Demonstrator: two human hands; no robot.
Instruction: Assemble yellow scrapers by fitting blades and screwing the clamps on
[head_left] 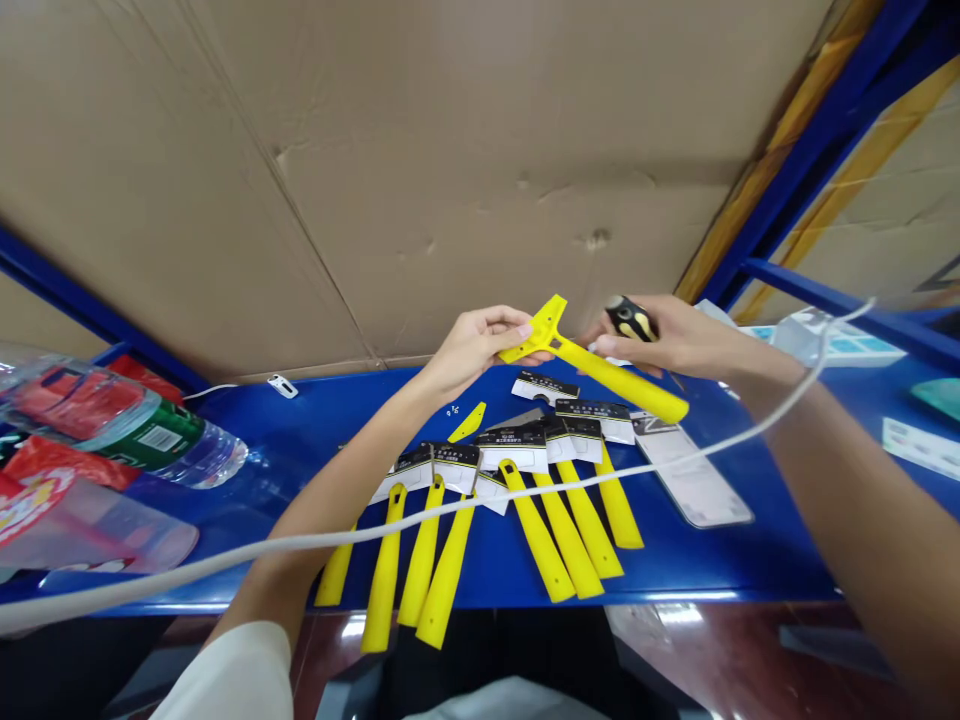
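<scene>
- A blue table (247,460) runs across the middle of the frame; behind it a wall of brown cardboard (420,150) fills the upper half, with blue and yellow shelf rails (795,170) at the upper right.
- At the left edge lies a clear water bottle (150,435) on its side with a green and red label, just beside red-printed plastic bags (52,510); what they contain cannot be made out.
- In the centre, the left hand (472,345) pinches the head of a yellow scraper (592,365) held above the table, handle slanting toward lower right.
- The right hand (675,335) is clenched around a black and yellow screwdriver (631,318), close to the scraper's neck.
- Below them, packaged yellow scrapers (525,500) fan out on the table, handles over the near edge, card sleeves on their heads.
- A loose yellow piece (469,422) and small screws (453,409) lie near the left wrist.
- An empty clear package (697,480) rests right of the fan.
- A white cord (225,560) sweeps across the lower frame.
</scene>
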